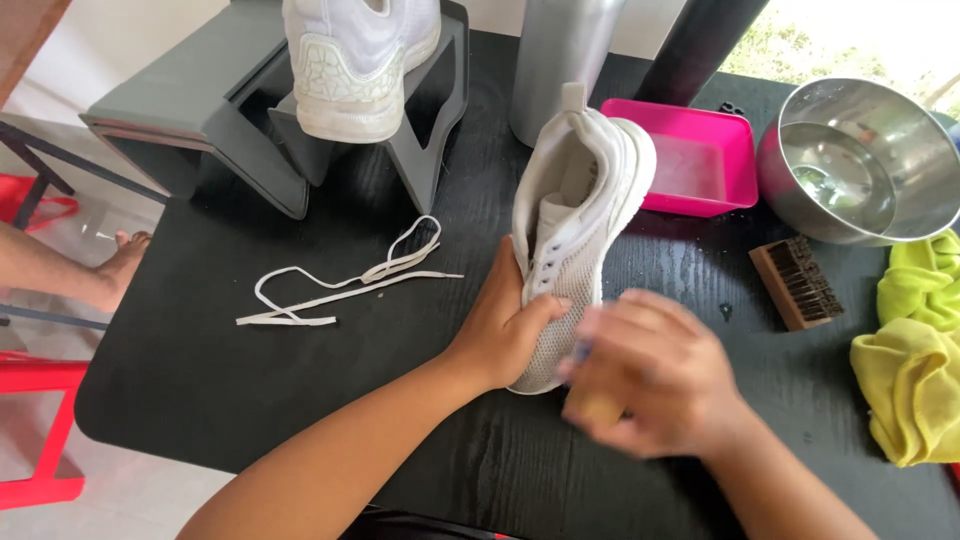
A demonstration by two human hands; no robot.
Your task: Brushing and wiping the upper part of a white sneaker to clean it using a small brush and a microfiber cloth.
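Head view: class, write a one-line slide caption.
Left hand steadies a white shoe while the blurred right hand scrubs its toe.

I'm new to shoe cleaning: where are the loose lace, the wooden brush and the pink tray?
Loose lace (340,285), head view, middle of its strands.
Wooden brush (797,283), head view, bristle face.
Pink tray (735,160), head view, right wall.

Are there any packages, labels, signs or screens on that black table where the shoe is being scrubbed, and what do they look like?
None that I can see: no packages, labels, signs or screens. The black table holds only plain things, such as the white shoe and pink tray.
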